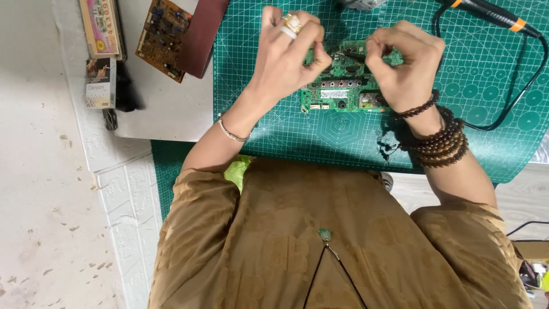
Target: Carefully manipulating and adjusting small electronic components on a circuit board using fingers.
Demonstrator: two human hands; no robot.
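**benchrat:** Going left to right: a brown board (163, 39) lies off the mat (274, 131) on the grey top, next to a dark red sheet (200, 34). Then the left hand (286, 54), rings on, fingers curled shut and pinching the left edge of the green board (343, 86), which sits flat on the mat near its top middle.

**solderfumes:** And the right hand (403, 63)?

**benchrat:** Closed too, gripping a thin dark tool (350, 55) with its tip over the board's top edge. Can't tell if the tip touches. Far right, a black-and-orange iron (492, 14) rests on the mat, its cable (523, 86) looping close to the right wrist.

**solderfumes:** I'd guess the bead bracelets (437, 143) could snag that cable and drag the iron. And if the pinch slips, the tool could skid across the parts.
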